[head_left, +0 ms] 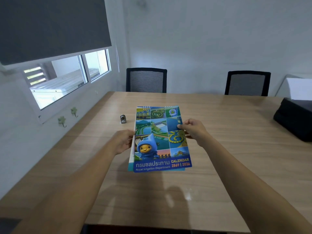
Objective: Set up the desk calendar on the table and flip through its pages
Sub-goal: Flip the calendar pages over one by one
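Note:
A spiral-bound desk calendar [159, 139] with a blue and green photo-collage cover and a blue cartoon mascot is held above the wooden table [219, 149], folded flat, cover facing up toward me, spiral at its far end. My left hand [122, 141] grips its left edge. My right hand [194, 130] pinches the right edge, thumb on the cover. The calendar's underside is hidden.
A small grey metal object [123, 119] stands on the table just left of the calendar. A black bag [295, 119] sits at the right edge. Two black mesh chairs [146, 80] [247, 83] stand at the far side. A window with a grey blind [50, 27] is on the left wall.

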### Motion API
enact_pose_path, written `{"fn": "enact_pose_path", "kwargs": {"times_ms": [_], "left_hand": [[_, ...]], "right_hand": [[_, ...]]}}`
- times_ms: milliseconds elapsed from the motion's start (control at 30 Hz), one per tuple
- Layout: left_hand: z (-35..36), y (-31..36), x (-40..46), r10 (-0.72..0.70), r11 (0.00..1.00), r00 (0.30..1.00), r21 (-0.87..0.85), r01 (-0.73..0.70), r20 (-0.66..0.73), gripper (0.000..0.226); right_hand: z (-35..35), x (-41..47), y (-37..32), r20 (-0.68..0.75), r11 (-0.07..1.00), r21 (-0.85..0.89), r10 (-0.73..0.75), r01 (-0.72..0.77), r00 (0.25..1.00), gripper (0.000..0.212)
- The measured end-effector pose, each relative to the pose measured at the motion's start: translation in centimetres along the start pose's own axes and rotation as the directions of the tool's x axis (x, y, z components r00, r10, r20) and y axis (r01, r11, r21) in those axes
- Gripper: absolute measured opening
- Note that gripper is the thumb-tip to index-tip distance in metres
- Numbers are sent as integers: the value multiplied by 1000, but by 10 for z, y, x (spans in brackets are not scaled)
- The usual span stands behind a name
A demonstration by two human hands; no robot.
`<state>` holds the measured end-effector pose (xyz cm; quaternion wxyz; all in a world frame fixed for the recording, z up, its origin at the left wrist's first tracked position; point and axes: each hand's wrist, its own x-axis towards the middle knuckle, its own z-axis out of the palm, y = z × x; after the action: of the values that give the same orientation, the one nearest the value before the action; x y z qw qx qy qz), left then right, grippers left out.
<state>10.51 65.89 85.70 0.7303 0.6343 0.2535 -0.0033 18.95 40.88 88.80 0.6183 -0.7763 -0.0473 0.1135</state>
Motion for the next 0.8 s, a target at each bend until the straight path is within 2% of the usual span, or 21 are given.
{"fn": "enact_pose_path", "kwargs": {"times_ms": [67,133,167,233,300,367,400,467,500,567,600,667,800], "left_hand": [[2,1,-1,-3,1000,1000,20,3,-10,13],[-1,1,-4,-16,1000,1000,23,16,-20,14],[-4,0,-3,-15,1000,1000,10,15,0,16],[-9,-3,0,-19,999,999,-48,22,51,19],[-11,-3,-1,-54,994,997,-96,59,48,18],[-10,-3,1,-67,991,997,-109,72,41,17],[-9,-2,-1,-75,993,996,-91,79,49,15],[-8,-1,0,-79,994,995,-67,83,63,14],[-7,0,1,-82,995,995,-60,85,52,16],[-6,-1,2,-84,996,996,-40,85,30,20],[-5,-1,2,-83,996,996,-32,84,23,23],[-5,-2,1,-90,996,996,-21,91,20,27],[-6,-1,1,-92,996,995,-3,93,25,26]], "right_hand": [[-3,2,-8,40,999,-45,9,-8,999,25],[-6,1,-18,103,997,51,47,-52,994,14],[-8,2,-23,116,996,79,19,-28,993,7],[-11,6,-37,119,983,178,-62,40,991,17],[-11,9,-50,211,888,456,-55,-49,976,33],[-7,17,-62,229,847,530,-102,-36,968,45],[-2,20,-67,208,886,462,-141,30,968,44],[7,20,-71,156,959,189,-242,211,958,48],[13,26,-69,148,956,2,-289,292,946,54],[26,34,-64,217,834,-378,-342,402,914,61],[31,40,-59,247,749,-528,-315,400,916,66],[37,51,-49,249,631,-704,-210,326,945,69],[40,54,-32,194,542,-805,-141,240,971,64]]}}
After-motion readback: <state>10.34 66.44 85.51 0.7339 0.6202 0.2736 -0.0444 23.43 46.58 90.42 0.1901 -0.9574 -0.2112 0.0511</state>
